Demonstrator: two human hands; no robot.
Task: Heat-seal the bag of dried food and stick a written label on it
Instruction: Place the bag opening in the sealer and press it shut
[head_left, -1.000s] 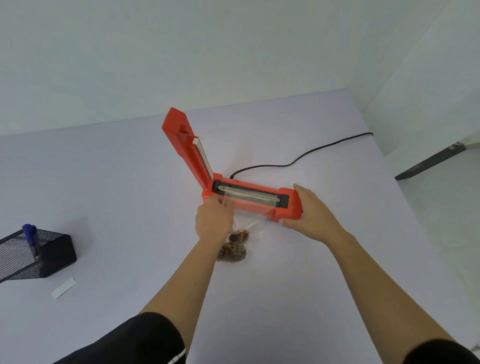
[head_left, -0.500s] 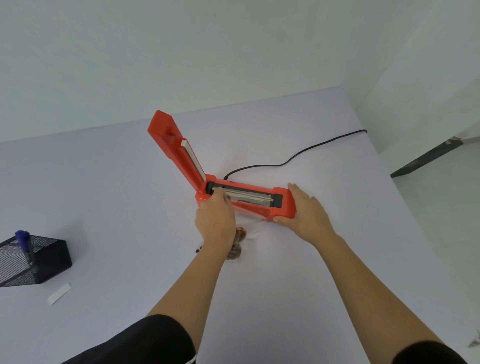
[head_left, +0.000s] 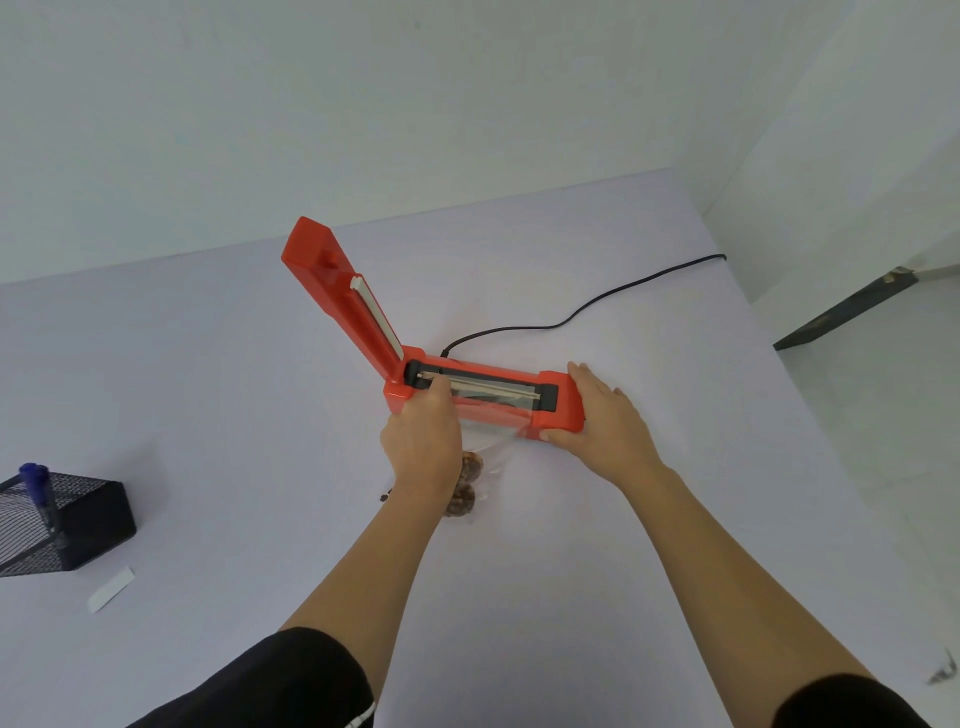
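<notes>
head view: centre of frame, the red heat sealer (head_left: 491, 415) sits on the white table (head_left: 249, 415) with its lid (head_left: 337, 301) raised toward upper left. left hand (head_left: 422, 441), fingers curled, holds the clear bag (head_left: 493, 440) mouth on the sealing strip; dried food (head_left: 461, 501) lies just below. right hand (head_left: 602, 422) grasps the sealer's right end. lower left: white label (head_left: 110, 595) near a mesh holder (head_left: 67, 525).

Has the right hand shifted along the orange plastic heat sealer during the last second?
No; the right hand still clasps the orange plastic heat sealer at its right end.
</notes>
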